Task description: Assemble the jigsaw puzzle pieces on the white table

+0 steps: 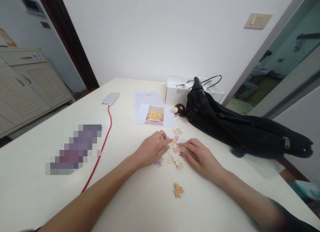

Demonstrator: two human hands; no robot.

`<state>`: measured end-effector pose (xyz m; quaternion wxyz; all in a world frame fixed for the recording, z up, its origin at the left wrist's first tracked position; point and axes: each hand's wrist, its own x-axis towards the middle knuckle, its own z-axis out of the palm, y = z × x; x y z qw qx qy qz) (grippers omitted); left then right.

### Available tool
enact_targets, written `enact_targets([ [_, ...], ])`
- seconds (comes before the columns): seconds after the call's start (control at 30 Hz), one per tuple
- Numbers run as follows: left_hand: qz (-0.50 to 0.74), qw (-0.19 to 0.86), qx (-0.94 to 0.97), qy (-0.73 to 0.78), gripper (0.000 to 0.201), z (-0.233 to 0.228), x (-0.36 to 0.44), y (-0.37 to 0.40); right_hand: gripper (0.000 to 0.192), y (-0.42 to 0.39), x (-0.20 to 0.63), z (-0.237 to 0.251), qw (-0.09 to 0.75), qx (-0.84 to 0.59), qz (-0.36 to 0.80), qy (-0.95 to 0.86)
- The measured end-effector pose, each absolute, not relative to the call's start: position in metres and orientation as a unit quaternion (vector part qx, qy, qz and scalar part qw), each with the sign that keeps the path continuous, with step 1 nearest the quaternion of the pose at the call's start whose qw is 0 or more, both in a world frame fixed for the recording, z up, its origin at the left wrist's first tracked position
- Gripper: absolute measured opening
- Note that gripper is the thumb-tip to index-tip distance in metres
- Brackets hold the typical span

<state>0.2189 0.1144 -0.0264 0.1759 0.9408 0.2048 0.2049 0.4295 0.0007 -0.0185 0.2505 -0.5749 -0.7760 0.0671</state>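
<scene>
Soft, even daylight fills the room; the plain white wall [160, 31] and glossy white table [140, 205] read bright without harsh glare. Shadows are faint, only a pale one along the table's right edge under the limp black fabric bag [240, 128]. Wide-angle distortion bends the doorframe and cabinet at the picture's sides. A pixelated purple block [75, 148] masks something near the table's left edge. The small pastel jigsaw pieces [175, 148] look slightly soft.

puzzle pieces [175, 150] lie on the table [140, 205], picture sheet [155, 115] behind, bag [237, 128] right.
</scene>
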Motion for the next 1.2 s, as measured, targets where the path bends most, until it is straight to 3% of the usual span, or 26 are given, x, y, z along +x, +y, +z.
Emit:
enact_targets([
  [0.17, 0.197, 0.136, 0.943, 0.23, 0.02, -0.035, 0.229, 0.107, 0.024, 0.004, 0.431, -0.024, 0.178, -0.555, 0.048, -0.811],
  [0.33, 0.199, 0.099, 0.944, 0.242, 0.023, -0.034, 0.233, 0.11, 0.023, 0.006, 0.433, -0.03, 0.194, -0.545, 0.049, -0.814],
  [0.53, 0.226, 0.181, 0.924, 0.25, 0.018, -0.035, 0.224, 0.116, 0.032, 0.003, 0.43, -0.023, 0.219, -0.586, 0.085, -0.776],
  [0.67, 0.249, 0.157, 0.915, 0.277, 0.032, -0.038, 0.222, 0.117, 0.033, 0.002, 0.433, -0.019, 0.231, -0.604, 0.067, -0.76],
  [0.83, 0.296, 0.144, 0.903, 0.276, 0.026, -0.046, 0.224, 0.118, 0.026, 0.005, 0.444, -0.02, 0.248, -0.617, 0.034, -0.746],
  [1.03, 0.245, 0.155, 0.937, 0.198, 0.027, -0.041, 0.224, 0.113, 0.022, 0.007, 0.446, -0.024, 0.209, -0.608, 0.066, -0.763],
  [1.2, 0.23, 0.187, 0.938, 0.177, 0.013, -0.039, 0.223, 0.111, 0.018, 0.014, 0.446, -0.019, 0.211, -0.594, 0.066, -0.774],
])
